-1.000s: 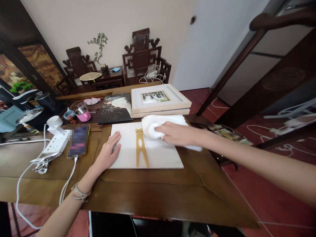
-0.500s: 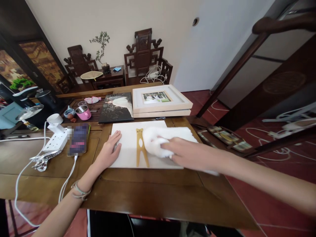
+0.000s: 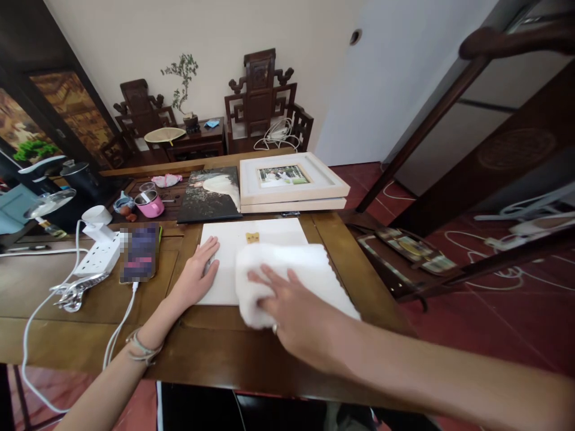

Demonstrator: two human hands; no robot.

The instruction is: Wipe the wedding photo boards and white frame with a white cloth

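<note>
A white board [image 3: 224,269] lies flat on the wooden table, with my left hand [image 3: 197,275] resting open on its left edge. My right hand [image 3: 287,311] grips and presses a fluffy white towel [image 3: 305,263], which covers the board's right part and hangs over its front edge. Above the towel shows the head of a flat yellow bear figure [image 3: 252,237]; its lower part is hidden. Whether the figure is printed on or lying loose I cannot tell.
Behind the board are a dark photo panel [image 3: 211,194] and stacked pale picture frames [image 3: 291,179]. To the left lie a phone [image 3: 140,254] on a cable and a white power strip [image 3: 101,251]. A pink cup [image 3: 150,205] stands further back.
My right hand has swept the towel left and toward me, across the bear figure, whose body and legs are now covered. My left hand stays in place on the board.
</note>
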